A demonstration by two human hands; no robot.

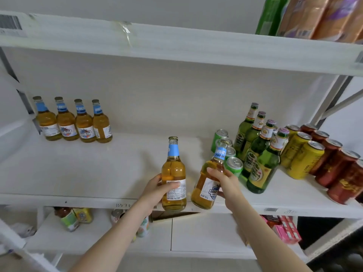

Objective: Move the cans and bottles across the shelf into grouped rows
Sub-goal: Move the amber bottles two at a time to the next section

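My left hand (161, 188) grips an amber bottle with a blue neck label (173, 169), held upright at the front edge of the middle shelf (78, 169). My right hand (225, 182) grips a second amber bottle (206, 191), tilted with its neck leaning right. Several matching amber bottles (73, 122) stand in a row at the back left of the shelf. On the right stand green cans (232, 163), green bottles (257, 154), yellow cans (302, 152) and red cans (337, 163), each kind in its own row.
An upper shelf (176, 48) overhangs, carrying a green bottle and orange packs (318, 16) at the right. The lower shelf (196, 232) holds small bottles (72, 217) on the left and pink boxes (286, 228) on the right. A metal brace (334, 107) runs at the right.
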